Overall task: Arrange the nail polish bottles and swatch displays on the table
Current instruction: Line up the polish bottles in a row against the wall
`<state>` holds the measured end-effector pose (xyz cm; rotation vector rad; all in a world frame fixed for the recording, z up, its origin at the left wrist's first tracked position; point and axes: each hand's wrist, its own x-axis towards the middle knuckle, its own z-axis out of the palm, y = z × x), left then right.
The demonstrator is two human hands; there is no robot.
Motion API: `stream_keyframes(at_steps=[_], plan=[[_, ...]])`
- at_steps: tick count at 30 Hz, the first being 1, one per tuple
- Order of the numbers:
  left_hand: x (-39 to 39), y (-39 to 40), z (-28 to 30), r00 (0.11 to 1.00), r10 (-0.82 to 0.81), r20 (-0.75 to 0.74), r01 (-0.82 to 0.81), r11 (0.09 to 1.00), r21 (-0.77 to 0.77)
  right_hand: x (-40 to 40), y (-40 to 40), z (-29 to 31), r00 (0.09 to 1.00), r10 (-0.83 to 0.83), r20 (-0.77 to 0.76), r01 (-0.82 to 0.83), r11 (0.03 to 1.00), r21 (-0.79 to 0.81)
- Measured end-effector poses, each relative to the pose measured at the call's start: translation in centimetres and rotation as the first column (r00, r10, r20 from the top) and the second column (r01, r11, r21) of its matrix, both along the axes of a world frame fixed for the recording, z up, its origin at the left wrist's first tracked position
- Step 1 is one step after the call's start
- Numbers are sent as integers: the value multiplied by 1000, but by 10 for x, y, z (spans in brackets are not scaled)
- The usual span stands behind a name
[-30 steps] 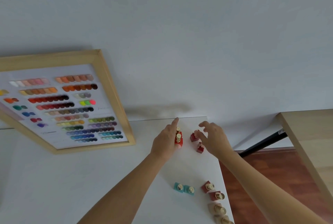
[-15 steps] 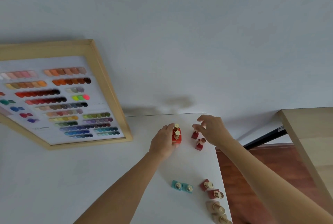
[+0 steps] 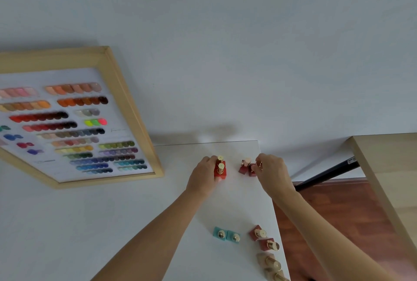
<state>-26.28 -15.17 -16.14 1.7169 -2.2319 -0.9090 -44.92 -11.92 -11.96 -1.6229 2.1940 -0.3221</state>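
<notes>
Head view: red bottles (image 3: 220, 169) against left grip (image 3: 204, 173).

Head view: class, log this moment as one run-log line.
left hand: holds red bottles | right hand: on dark red bottles | teal pair: untouched

Looks like nail salon or polish display corner. Framed swatch board (image 3: 74, 120) with rows of coloured nail tips leaning against plain white wall (image 3: 225, 43). White table (image 3: 56, 224) carrying small gold-capped polish bottles: red (image 3: 220, 171), teal (image 3: 226, 234), beige (image 3: 268, 260). Wood floor (image 3: 327, 208) and light wooden furniture (image 3: 388, 179) to right.
</notes>
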Motion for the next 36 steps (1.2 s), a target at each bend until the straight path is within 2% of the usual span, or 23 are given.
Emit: stream_keyframes(at_steps=[3, 8, 14, 21, 36], plan=[[-1, -2, -1, 1000, 4, 2, -4, 1000, -3, 4, 1, -9, 989, -68, 133, 74, 996, -40], [-1, -4, -1, 1000, 26, -17, -26, 999, -27, 19, 9, -33, 914, -244, 325, 236, 970, 64], [-4, -2, -3, 997, 44, -67, -47, 998, -41, 28, 2, -54, 905, -280, 321, 294, 956, 3], [-9, -8, -7, 988, 74, -133, -79, 997, -28, 17, -7, -63, 910, -217, 352, 274, 954, -122], [-59, -31, -10, 904, 310, -296, -313, 949, 37, -5, -46, -66, 894, -195, 404, 300, 930, -214]])
